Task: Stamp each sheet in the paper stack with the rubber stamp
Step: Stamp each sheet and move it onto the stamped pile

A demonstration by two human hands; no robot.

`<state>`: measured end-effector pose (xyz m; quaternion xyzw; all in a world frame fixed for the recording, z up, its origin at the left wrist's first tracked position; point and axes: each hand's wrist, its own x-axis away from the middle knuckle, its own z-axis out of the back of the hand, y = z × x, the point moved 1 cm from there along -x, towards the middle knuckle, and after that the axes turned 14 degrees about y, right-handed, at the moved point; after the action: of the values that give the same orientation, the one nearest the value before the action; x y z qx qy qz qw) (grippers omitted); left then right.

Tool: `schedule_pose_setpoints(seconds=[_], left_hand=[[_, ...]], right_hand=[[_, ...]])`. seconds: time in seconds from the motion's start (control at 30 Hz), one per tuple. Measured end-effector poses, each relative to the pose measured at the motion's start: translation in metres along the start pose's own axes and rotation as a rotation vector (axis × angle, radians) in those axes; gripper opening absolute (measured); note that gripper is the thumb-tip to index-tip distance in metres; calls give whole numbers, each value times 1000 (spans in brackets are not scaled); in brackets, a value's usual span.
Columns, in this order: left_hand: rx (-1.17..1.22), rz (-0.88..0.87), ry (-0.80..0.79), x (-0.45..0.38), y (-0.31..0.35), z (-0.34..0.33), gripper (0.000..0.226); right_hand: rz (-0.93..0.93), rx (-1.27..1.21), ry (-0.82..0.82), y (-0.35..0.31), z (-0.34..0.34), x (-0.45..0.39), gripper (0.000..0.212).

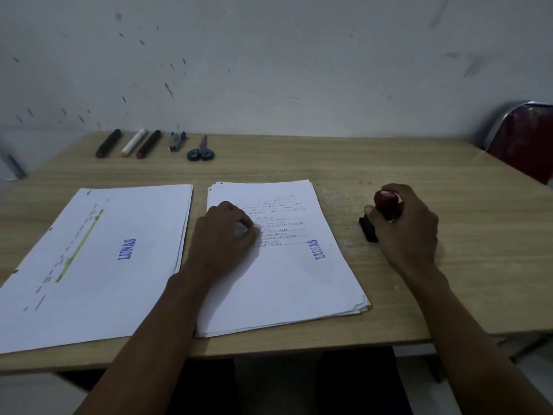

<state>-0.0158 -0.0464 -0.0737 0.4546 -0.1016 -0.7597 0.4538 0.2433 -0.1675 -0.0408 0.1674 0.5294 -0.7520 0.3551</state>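
Note:
A stack of white printed sheets [287,277] lies in the middle of the wooden table [434,280]; its top sheet bears a blue LUNAS mark near the right edge. My left hand [223,238] rests on that sheet's left part with its fingers curled, and something pale shows under the fingers. To the left lies a second pile of sheets [98,265], its top one also marked LUNAS. My right hand [404,226] grips the dark red knob of the rubber stamp [384,205], whose black base stands on the table just right of the stack.
Along the table's far edge lie three markers [128,143], a small pen or clip item [177,141] and blue-handled scissors [201,150]. A red chair with a metal frame [526,139] stands at the far right. A marked white wall rises behind the table.

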Motion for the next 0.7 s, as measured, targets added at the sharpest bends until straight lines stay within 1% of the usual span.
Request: schedule_pose_setpoints(seconds=[0.2, 0.3, 0.4, 0.43, 0.5, 0.57, 0.6, 0.63, 0.67, 0.7], left_hand=[[-14, -15, -10, -1, -2, -1, 21], [-18, -24, -11, 0, -2, -2, 23], [4, -7, -7, 0, -1, -2, 20], [0, -12, -9, 0, -2, -2, 19], [-23, -23, -13, 0, -2, -2, 20], [-39, -19, -14, 0, -3, -2, 21], [-44, -19, -13, 0, -2, -1, 21], [-48, -17, -14, -1, -2, -1, 21], [-53, -19, -15, -1, -2, -1, 20], [-59, -20, -14, -1, -2, -1, 20]], right_hand=[[26, -12, -34, 6, -8, 0, 37], [26, -56, -57, 8, -12, 1, 37], [25, -65, -77, 11, -11, 1, 39], [14, -64, -87, 12, -10, 2, 42], [-32, -51, -92, 12, -7, 3, 55], [-67, -14, -32, 8, -2, 6, 65], [-76, 8, 18, 4, 3, 11, 62], [-78, 22, 59, -1, 8, 17, 55], [-75, 31, 70, -7, 13, 25, 46], [-66, 47, 41, -13, 16, 33, 38]])
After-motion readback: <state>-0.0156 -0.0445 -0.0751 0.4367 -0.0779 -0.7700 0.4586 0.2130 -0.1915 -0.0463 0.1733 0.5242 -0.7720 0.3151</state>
